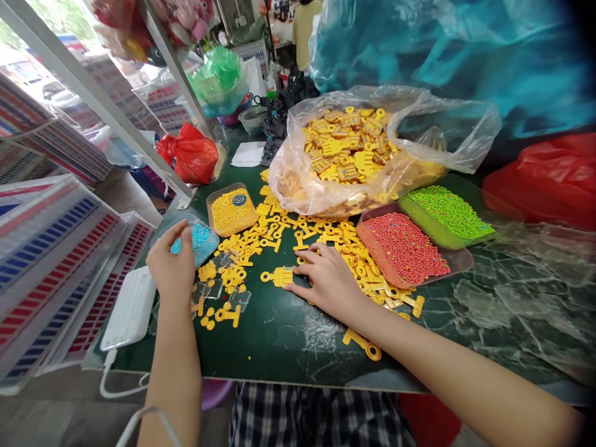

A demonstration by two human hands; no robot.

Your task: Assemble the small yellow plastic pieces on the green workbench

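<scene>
- Lying at the left edge of the table (274, 347): white power bank (129, 307), cable in its near end.
- Left hand (173, 257): partly covers blue bead tray (215, 243), fingers curled toward thumb; can't tell if pinching anything.
- Yellow piece (279, 277): flat mid-table, ring end left.
- Right hand (323, 273): thumb and fingers pinching that piece's right end.
- Red bead tray (460, 261) to the right, green bead tray (468, 185) farther back.
</scene>
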